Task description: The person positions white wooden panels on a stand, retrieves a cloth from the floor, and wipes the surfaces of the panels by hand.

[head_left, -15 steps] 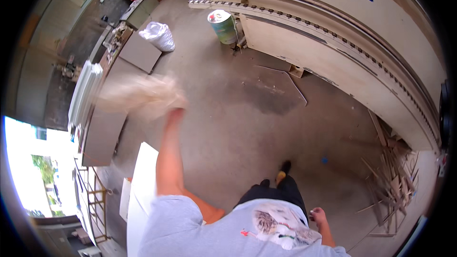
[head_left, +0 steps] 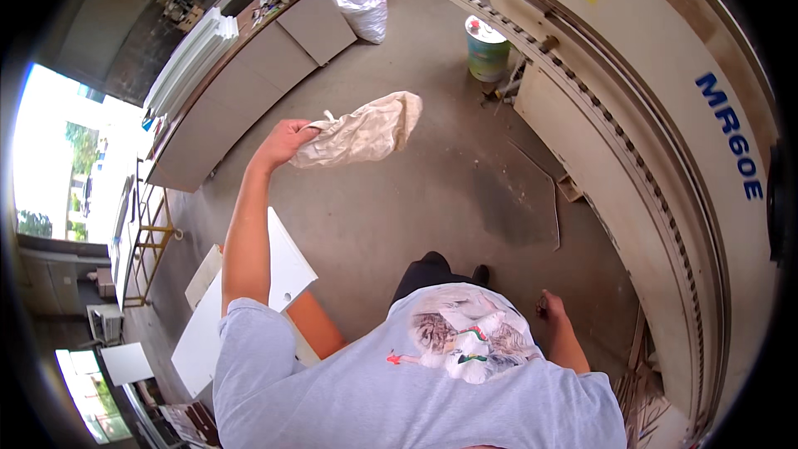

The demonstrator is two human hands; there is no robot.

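Observation:
My left hand (head_left: 287, 143) is raised ahead of me at arm's length, its fingers closed on one end of a crumpled cream cloth (head_left: 366, 130). The cloth stretches away to the right of the hand, above the floor, with a small twisted tip sticking up near the grip. Low at my right side is my right hand (head_left: 552, 309), fingers curled. Whether anything lies within those fingers is hidden.
A long cabinet (head_left: 249, 87) at the left bears stacked white strips (head_left: 195, 54). White panels (head_left: 287, 258) stand beside my left arm. A white sack (head_left: 362, 8), a drum (head_left: 487, 54) and a large beige machine (head_left: 598, 133) stand ahead and right; wood scraps (head_left: 644, 411) lie lower right.
The cloth was a blur swung out to the left; now it hangs sharper, extended to the right of my left hand. My view has turned left, so the machine appears farther right.

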